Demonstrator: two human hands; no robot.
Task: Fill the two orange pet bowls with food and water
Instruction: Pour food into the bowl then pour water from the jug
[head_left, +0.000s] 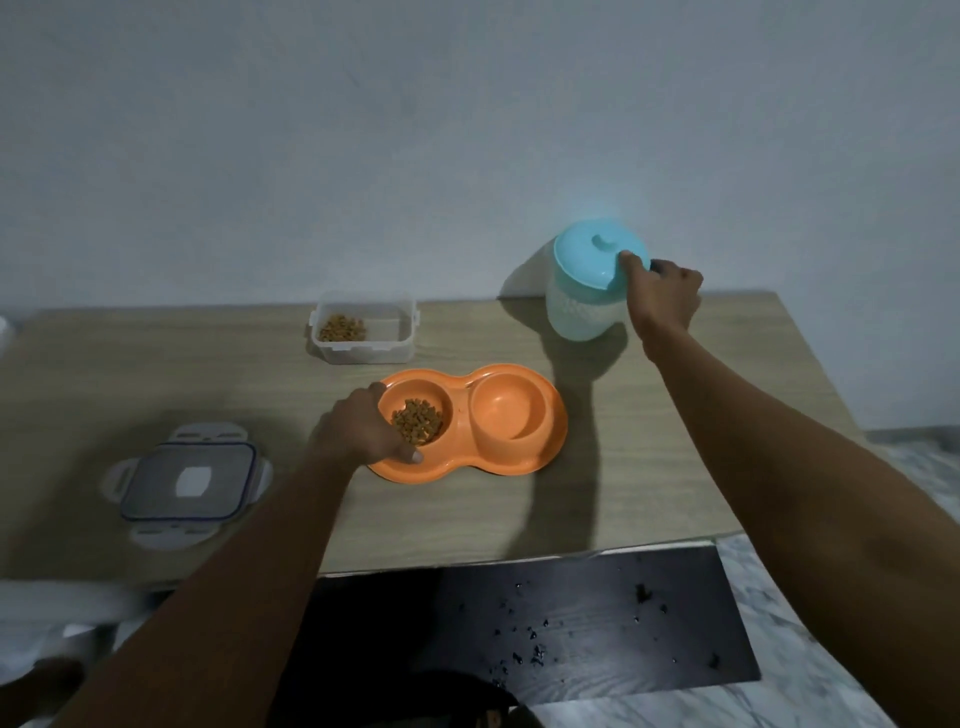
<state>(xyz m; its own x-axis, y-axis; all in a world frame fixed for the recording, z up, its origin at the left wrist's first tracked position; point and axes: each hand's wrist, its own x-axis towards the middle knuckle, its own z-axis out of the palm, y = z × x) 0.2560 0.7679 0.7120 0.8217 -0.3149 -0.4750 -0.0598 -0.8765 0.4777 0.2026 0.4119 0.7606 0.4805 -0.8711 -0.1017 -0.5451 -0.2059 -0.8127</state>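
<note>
Food half done: kibble in left bowl of orange double dish, mid-counter. Right bowl looks dry; water left. Left hand clamped on dish rim; right hand gripping blue jug, far right.

The twin bowls are orange, the left one holding brown kibble. The jug is pale blue with a turquoise lid. The box is clear; its lid, lower left, has a blue rim. The desk is light wood-grain, the floor white marbled.
</note>
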